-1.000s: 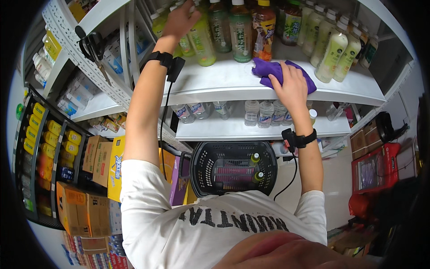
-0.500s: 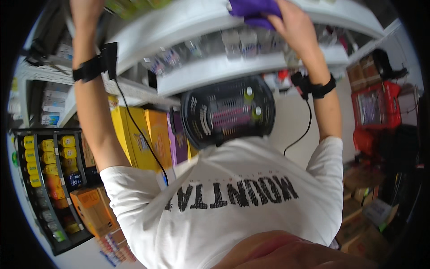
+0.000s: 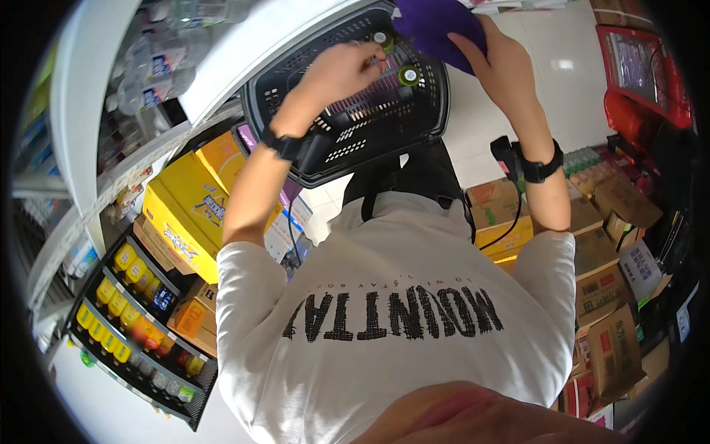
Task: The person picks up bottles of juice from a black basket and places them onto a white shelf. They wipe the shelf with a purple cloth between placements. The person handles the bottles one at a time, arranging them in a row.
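Note:
My right hand grips a purple cloth, thumb on its near side, above the right part of a black plastic shopping basket. My left hand is over the basket's opening with its fingers loosely bent and apart, and I see nothing in it. Its fingertips are close to a bottle with a green-rimmed cap; I cannot tell whether they touch. A second bottle with a similar cap stands in the basket nearer to me. The bottles' bodies are mostly hidden from above.
Shelves with clear plastic bottles rise at the left. Yellow cartons stand below them, beside a black rack of yellow-packed drinks. Brown cardboard boxes are stacked at the right, with a red case beyond.
My left hand has come down from the shelf at upper left to over the basket. My right hand, still holding the purple cloth, has left the shelf edge. My view has turned towards the basket.

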A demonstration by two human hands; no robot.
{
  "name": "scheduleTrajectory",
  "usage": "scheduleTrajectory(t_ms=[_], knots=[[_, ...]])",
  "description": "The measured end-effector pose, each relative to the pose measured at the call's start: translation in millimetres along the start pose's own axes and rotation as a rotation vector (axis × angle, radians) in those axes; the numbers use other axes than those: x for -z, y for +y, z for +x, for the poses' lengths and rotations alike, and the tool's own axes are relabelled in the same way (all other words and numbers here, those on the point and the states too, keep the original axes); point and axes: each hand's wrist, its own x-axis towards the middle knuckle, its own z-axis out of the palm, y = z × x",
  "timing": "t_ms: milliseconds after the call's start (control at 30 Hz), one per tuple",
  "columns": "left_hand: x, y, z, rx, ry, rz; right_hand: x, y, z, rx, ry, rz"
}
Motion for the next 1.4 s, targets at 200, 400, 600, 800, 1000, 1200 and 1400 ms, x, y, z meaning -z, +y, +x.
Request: scheduleTrajectory(t_ms=[200, 400, 600, 800, 1000, 1200, 1400], knots=[[-143.7, -76.5, 65.7, 0.283, -0.371, 0.188, -0.5, 56.0, -47.9, -0.207, -0.002, 0.164], [-200.2, -79.6, 91.3, 0.18, -0.449, 0.38, 12.1, 91.8, -74.0, -0.346, 0.04, 0.23], [-238.5, -104.8, 89.2, 0.094, -0.255, 0.409, 14.3, 105.4, -83.5, -0.334, 0.083, 0.341], [-178.4, -98.9, 52.9, 0.137, -0.131, 0.273, 15.1, 94.5, -76.8, -0.357, -0.037, 0.654], [-9.6, 10.6, -22.6, -0.045, 0.13, 0.35, 6.0, 48.8, -29.8, -0.073, -0.243, 1.011], [119.7, 125.2, -104.1, -0.249, 0.57, 0.445, -5.1, -89.5, 20.8, 0.496, -0.389, 0.979], [177.7, 188.6, -167.7, -0.187, 1.005, 0.152, -12.5, -168.2, 13.4, 0.652, -0.421, 0.986]])
